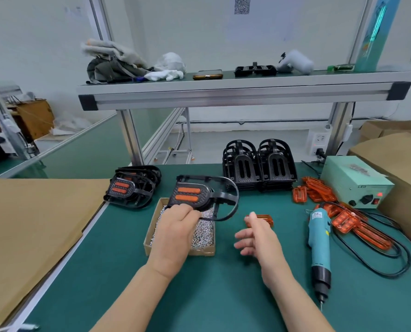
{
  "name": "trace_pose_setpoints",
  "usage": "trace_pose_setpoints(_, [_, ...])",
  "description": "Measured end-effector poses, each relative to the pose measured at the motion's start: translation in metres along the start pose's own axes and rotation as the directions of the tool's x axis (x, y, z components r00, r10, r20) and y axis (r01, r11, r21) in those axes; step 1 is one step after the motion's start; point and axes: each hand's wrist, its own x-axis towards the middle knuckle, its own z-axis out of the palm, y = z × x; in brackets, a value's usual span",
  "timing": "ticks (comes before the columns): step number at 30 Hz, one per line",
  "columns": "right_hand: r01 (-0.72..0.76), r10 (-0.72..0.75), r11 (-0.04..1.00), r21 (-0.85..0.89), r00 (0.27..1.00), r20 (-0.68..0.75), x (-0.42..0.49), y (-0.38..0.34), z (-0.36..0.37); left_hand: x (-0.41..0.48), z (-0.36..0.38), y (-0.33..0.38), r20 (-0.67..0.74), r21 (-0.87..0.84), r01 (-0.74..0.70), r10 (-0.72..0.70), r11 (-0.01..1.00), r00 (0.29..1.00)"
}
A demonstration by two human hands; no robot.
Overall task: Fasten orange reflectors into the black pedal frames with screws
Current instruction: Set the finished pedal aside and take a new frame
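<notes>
My left hand [175, 226] grips a black pedal frame [199, 195] with two orange reflector strips showing in it, held above the cardboard box of screws [204, 236]. My right hand [254, 236] hovers open over the green table, just in front of a single orange reflector [263, 218] lying flat. A stack of pedal frames with reflectors fitted [132, 188] lies at the left. Two stacks of bare black frames [259, 166] stand at the back. Loose orange reflectors [319, 190] are piled at the right. A teal electric screwdriver [319, 245] lies to the right of my right hand.
A pale green power supply box [353, 183] sits at the right with black cables [391, 257] looping over the table. Brown cardboard [31, 231] covers the left side. An aluminium shelf [242, 89] above holds cloths, a phone and another frame. Cardboard boxes [396, 149] stand far right.
</notes>
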Motion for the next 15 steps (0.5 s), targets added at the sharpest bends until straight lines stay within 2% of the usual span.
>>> trace_pose_setpoints(3, [0.092, -0.100, 0.958, -0.272, 0.995, -0.015, -0.003, 0.023, 0.005, 0.003, -0.006, -0.030, 0.001, 0.026, 0.136, -0.136, 0.990, 0.991])
trace_pose_setpoints(5, [0.158, -0.170, 0.915, -0.372, 0.986, 0.001, -0.005, 0.030, 0.005, 0.002, -0.009, -0.054, -0.010, 0.052, 0.193, -0.193, 0.980, 0.981])
trace_pose_setpoints(10, [0.191, -0.216, 0.881, -0.432, 0.976, -0.008, -0.006, 0.031, 0.006, -0.009, -0.012, -0.115, -0.012, 0.121, 0.336, -0.337, 0.934, 0.941])
trace_pose_setpoints(15, [0.200, -0.225, 0.860, -0.470, 0.974, 0.002, -0.003, 0.032, 0.006, -0.026, -0.004, -0.160, -0.021, 0.148, 0.531, -0.534, 0.834, 0.845])
